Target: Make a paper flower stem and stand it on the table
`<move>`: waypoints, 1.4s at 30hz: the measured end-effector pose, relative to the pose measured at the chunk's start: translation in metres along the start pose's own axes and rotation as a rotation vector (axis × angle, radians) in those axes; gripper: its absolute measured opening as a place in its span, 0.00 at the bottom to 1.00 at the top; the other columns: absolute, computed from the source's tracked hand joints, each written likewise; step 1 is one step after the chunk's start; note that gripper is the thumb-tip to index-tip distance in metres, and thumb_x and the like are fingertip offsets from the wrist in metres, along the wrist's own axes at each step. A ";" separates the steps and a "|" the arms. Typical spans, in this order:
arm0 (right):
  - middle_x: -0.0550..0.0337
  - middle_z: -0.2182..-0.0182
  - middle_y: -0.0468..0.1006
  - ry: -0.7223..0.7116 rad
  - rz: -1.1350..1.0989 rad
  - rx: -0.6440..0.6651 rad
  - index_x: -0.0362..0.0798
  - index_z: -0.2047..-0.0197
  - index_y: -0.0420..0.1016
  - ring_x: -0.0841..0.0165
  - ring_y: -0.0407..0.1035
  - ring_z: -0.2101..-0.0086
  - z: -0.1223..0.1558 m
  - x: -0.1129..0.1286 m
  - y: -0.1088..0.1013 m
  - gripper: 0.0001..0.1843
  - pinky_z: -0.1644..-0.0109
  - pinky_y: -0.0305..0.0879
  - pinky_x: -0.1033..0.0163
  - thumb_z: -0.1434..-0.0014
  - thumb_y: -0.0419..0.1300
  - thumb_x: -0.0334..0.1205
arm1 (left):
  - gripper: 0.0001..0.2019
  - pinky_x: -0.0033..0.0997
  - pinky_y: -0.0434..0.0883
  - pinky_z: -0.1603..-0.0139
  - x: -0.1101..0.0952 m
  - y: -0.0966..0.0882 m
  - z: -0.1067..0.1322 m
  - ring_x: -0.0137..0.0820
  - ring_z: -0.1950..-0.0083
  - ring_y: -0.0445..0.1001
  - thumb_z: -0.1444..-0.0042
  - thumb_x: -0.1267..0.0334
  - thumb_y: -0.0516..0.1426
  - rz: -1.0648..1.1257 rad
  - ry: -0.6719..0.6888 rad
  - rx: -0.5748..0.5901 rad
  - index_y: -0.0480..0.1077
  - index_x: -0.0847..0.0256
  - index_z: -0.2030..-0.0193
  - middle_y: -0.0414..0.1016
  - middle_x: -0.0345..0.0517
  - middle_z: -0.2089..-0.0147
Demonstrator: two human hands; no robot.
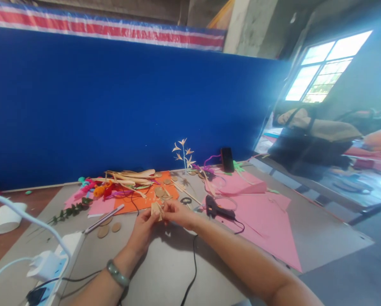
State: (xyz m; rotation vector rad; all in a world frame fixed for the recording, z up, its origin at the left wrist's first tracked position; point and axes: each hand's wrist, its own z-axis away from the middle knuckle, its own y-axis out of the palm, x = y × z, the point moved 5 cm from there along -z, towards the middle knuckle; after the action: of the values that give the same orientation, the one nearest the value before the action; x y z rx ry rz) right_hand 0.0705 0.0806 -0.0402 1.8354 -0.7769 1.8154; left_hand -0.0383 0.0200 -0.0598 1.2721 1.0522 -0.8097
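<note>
Over the near middle of the table, my left hand (145, 227) is closed, thumb and fingers gripping a small pale tan husk-like piece (156, 209). My right hand (180, 215) meets it from the right, its fingertips pinched at the piece's edge. Whether that hand holds a separate bit is hidden by the fingers. A black glue gun (220, 209) lies just right of my right hand. Beyond both hands, an orange sheet (123, 205) carries tan strips (129, 177) and round wooden discs (159, 192).
A stem with several pale flowers (184, 157) stands at the back, near a black phone (227, 160). Pink sheets (269, 229) cover the right side. At left are a pen (105, 218), a green leafy sprig (71, 210), a power strip (69, 248) with cables and a white cup (8, 217).
</note>
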 end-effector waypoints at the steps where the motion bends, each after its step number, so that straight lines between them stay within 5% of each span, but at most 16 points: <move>1: 0.67 0.82 0.71 -0.002 -0.018 -0.028 0.48 0.75 0.60 0.74 0.65 0.80 0.001 -0.003 0.000 0.17 0.74 0.58 0.69 0.51 0.65 0.46 | 0.21 0.30 0.70 0.70 0.000 -0.002 0.000 0.33 0.72 0.74 0.54 0.49 0.64 0.018 -0.017 -0.020 0.76 0.68 0.63 0.77 0.50 0.71; 5: 0.70 0.84 0.69 -0.023 -0.033 -0.147 0.48 0.75 0.62 0.75 0.62 0.81 0.001 -0.005 -0.009 0.16 0.73 0.57 0.69 0.52 0.66 0.44 | 0.17 0.29 0.69 0.70 -0.002 -0.013 -0.003 0.30 0.73 0.72 0.59 0.53 0.67 0.032 -0.029 -0.121 0.75 0.66 0.68 0.76 0.46 0.73; 12: 0.66 0.77 0.73 0.013 -0.186 -0.084 0.46 0.69 0.67 0.75 0.64 0.78 0.007 0.000 -0.005 0.19 0.73 0.57 0.69 0.55 0.70 0.48 | 0.14 0.26 0.67 0.74 0.000 -0.015 -0.001 0.26 0.78 0.68 0.55 0.55 0.66 -0.058 -0.070 -0.100 0.75 0.66 0.69 0.75 0.43 0.75; 17: 0.68 0.80 0.70 0.029 -0.400 -0.146 0.46 0.75 0.65 0.76 0.63 0.78 0.008 0.004 -0.007 0.19 0.72 0.59 0.69 0.56 0.70 0.48 | 0.18 0.29 0.70 0.70 0.002 -0.012 -0.001 0.31 0.72 0.73 0.49 0.49 0.59 0.003 -0.118 -0.119 0.76 0.66 0.64 0.78 0.49 0.70; 21: 0.60 0.72 0.75 0.079 -0.738 0.010 0.47 0.69 0.66 0.68 0.70 0.71 0.011 0.009 0.006 0.16 0.65 0.67 0.62 0.52 0.66 0.48 | 0.15 0.32 0.71 0.61 -0.003 0.004 0.003 0.35 0.62 0.76 0.49 0.56 0.58 0.078 -0.099 0.022 0.75 0.63 0.58 0.78 0.51 0.62; 25: 0.57 0.71 0.76 0.133 -0.721 0.068 0.46 0.66 0.66 0.65 0.71 0.70 0.012 0.006 0.015 0.16 0.65 0.67 0.60 0.50 0.64 0.48 | 0.15 0.33 0.72 0.64 -0.005 0.013 0.010 0.37 0.64 0.76 0.52 0.59 0.61 0.021 -0.112 0.102 0.76 0.63 0.58 0.79 0.51 0.65; 29: 0.61 0.71 0.73 0.019 -0.455 -0.046 0.48 0.68 0.63 0.67 0.70 0.70 0.009 0.013 0.004 0.15 0.61 0.66 0.59 0.46 0.61 0.51 | 0.18 0.32 0.71 0.68 -0.007 0.007 0.005 0.35 0.68 0.76 0.54 0.58 0.64 0.022 -0.142 0.076 0.76 0.65 0.57 0.79 0.52 0.65; 35: 0.54 0.62 0.71 -0.578 0.623 -0.546 0.49 0.70 0.72 0.64 0.65 0.59 0.034 0.060 -0.027 0.10 0.52 0.58 0.57 0.39 0.56 0.43 | 0.18 0.24 0.66 0.74 -0.023 -0.025 -0.002 0.26 0.78 0.69 0.55 0.52 0.65 -0.057 0.026 -0.296 0.67 0.62 0.81 0.71 0.40 0.82; 39: 0.63 0.77 0.67 -0.993 1.211 -0.368 0.48 0.60 0.75 0.70 0.61 0.73 0.050 0.063 -0.005 0.09 0.60 0.55 0.59 0.37 0.54 0.33 | 0.23 0.28 0.69 0.72 -0.013 -0.020 -0.001 0.32 0.73 0.74 0.55 0.41 0.60 0.041 -0.072 -0.223 0.72 0.64 0.74 0.75 0.46 0.76; 42: 0.63 0.77 0.69 -1.132 1.414 -0.240 0.46 0.56 0.74 0.70 0.61 0.74 0.053 0.054 0.004 0.09 0.59 0.55 0.59 0.38 0.54 0.32 | 0.23 0.26 0.67 0.75 -0.004 -0.010 0.000 0.30 0.74 0.73 0.58 0.46 0.65 0.095 -0.106 -0.045 0.74 0.64 0.62 0.76 0.45 0.72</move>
State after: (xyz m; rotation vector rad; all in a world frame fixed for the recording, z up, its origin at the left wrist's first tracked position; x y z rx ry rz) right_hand 0.1064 0.0375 0.0108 2.1643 -3.0694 0.7377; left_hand -0.0491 0.0187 -0.0590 1.2193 0.9138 -0.7684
